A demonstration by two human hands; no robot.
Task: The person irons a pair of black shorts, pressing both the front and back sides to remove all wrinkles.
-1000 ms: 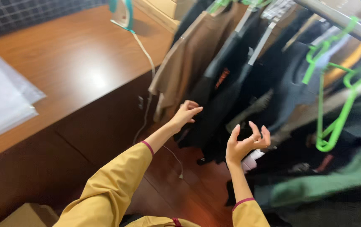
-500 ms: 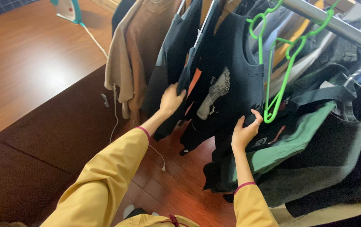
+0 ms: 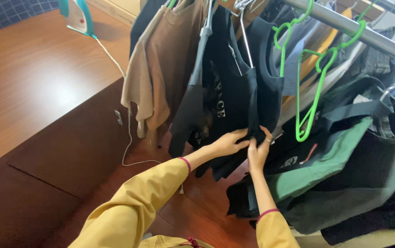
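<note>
Both my hands meet at the lower hem of a black printed t-shirt [image 3: 234, 98] that hangs from a metal rail [image 3: 344, 25]. My left hand [image 3: 229, 142] pinches the hem from the left. My right hand [image 3: 258, 150] grips the same fabric from the right, a ring on one finger. Both sleeves are yellow with pink cuffs. A brown t-shirt [image 3: 160, 69] hangs to the left of the black one. An empty green hanger [image 3: 314, 92] dangles to the right.
A teal and white iron [image 3: 75, 16] stands on the wooden table [image 3: 36, 82], its white cord [image 3: 126, 133] trailing down the table's dark side. Several dark and green garments [image 3: 344, 174] crowd the rail at right. Red-brown wooden floor [image 3: 197, 206] lies below.
My hands were apart and spread among the clothes. They have come together and closed on the hem of the black t-shirt. The view has shifted closer to the rail.
</note>
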